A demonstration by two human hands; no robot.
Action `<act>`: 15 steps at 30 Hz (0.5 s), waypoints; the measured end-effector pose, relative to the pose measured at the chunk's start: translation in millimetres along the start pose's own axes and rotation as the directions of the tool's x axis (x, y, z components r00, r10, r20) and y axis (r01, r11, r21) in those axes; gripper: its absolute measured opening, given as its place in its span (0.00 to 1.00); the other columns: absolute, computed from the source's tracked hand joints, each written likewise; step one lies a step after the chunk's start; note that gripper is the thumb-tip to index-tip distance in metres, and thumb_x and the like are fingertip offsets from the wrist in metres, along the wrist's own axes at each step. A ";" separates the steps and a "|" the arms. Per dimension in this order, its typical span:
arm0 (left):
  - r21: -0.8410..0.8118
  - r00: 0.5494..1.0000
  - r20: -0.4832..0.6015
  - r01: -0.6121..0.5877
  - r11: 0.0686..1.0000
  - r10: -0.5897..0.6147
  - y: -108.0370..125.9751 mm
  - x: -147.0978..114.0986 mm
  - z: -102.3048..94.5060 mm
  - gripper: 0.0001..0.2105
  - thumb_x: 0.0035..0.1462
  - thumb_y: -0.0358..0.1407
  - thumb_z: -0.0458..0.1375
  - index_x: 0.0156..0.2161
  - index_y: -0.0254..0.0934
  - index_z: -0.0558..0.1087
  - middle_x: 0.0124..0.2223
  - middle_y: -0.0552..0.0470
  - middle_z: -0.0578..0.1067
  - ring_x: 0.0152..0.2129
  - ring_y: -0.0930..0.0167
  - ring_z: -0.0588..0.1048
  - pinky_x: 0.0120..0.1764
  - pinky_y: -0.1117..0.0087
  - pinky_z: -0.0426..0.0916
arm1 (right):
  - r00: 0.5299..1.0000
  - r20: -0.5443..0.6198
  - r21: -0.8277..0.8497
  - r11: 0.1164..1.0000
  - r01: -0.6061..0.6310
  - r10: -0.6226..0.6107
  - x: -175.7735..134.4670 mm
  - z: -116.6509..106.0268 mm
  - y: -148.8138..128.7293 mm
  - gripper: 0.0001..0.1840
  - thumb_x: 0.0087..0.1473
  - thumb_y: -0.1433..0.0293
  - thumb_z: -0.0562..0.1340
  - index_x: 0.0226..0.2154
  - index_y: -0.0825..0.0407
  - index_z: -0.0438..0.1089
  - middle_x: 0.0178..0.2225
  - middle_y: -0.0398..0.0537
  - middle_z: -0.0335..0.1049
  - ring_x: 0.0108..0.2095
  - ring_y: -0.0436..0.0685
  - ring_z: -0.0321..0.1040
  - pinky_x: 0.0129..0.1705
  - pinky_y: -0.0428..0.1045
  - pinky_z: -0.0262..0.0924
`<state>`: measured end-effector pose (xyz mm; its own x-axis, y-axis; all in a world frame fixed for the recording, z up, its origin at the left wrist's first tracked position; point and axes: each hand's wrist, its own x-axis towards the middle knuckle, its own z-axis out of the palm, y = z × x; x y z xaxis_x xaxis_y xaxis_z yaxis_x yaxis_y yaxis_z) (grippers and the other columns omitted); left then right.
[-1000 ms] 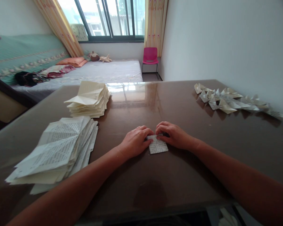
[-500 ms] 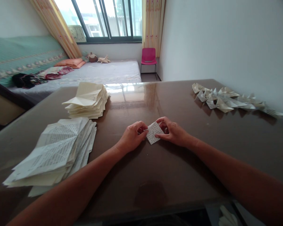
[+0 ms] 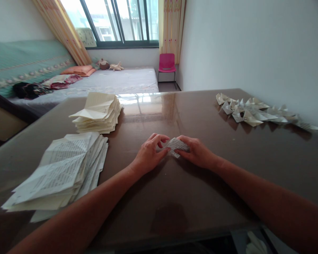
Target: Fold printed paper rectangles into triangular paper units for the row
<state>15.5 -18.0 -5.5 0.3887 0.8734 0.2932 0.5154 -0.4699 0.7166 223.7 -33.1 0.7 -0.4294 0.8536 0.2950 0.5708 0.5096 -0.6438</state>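
Over the middle of the brown table [image 3: 137, 197] I hold a small piece of folded paper [image 3: 175, 145] with printed text on it. My right hand [image 3: 194, 150] grips its right side, thumb in front and fingers behind. My left hand [image 3: 152, 151] pinches its left edge with the thumb, while the index finger arches above. Part of the paper is covered by my fingers, so its full shape cannot be made out.
To the left lie a stack of creased printed sheets [image 3: 66, 165] and, behind it, a stack of cream folded sheets [image 3: 98, 113]. Several folded paper pieces [image 3: 249, 111] stand at the right, near the wall. Beyond the table are a bed [image 3: 132, 79] and a pink chair [image 3: 167, 63].
The folded paper has gone from a flat diamond to a bent, partly opened shape. My right fingers have closed further around it, and my left thumb has moved onto its front.
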 end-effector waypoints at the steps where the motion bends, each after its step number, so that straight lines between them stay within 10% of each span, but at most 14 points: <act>1: -0.004 1.000 0.023 -0.018 1.000 0.018 1.0 0.1 -1.0 0.07 0.54 0.35 0.57 0.38 0.38 0.73 0.35 0.54 0.70 0.29 0.76 0.69 0.27 0.78 0.64 | 1.000 -0.023 0.017 1.000 0.010 -0.010 0.0 0.6 -0.1 0.06 0.54 0.68 0.59 0.37 0.50 0.66 0.34 0.44 0.70 0.33 0.51 0.66 0.36 0.46 0.60; 9: -0.088 0.997 0.008 -0.079 0.993 0.080 0.2 1.6 -0.5 0.05 0.54 0.29 0.53 0.35 0.36 0.71 0.37 0.52 0.72 0.35 0.73 0.71 0.33 0.76 0.68 | 0.983 -0.107 -0.180 0.975 0.128 -0.149 -0.5 -2.0 2.6 0.04 0.52 0.70 0.61 0.34 0.49 0.65 0.34 0.44 0.69 0.36 0.54 0.65 0.40 0.49 0.58; 15: 0.329 0.966 0.053 -0.256 0.909 0.253 -0.8 -1.7 -2.4 0.11 0.56 0.31 0.55 0.45 0.40 0.71 0.46 0.50 0.72 0.45 0.68 0.67 0.47 0.68 0.66 | 0.982 0.046 -0.617 0.767 0.173 -0.185 -1.0 -5.1 -3.5 0.07 0.59 0.68 0.56 0.36 0.50 0.69 0.36 0.50 0.71 0.40 0.58 0.62 0.43 0.53 0.51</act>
<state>12.6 -18.8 -5.1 0.5464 0.7181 0.4311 0.6199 -0.6928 0.3684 225.7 -35.2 6.2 -0.5589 0.7389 0.3763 0.7957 0.6056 -0.0072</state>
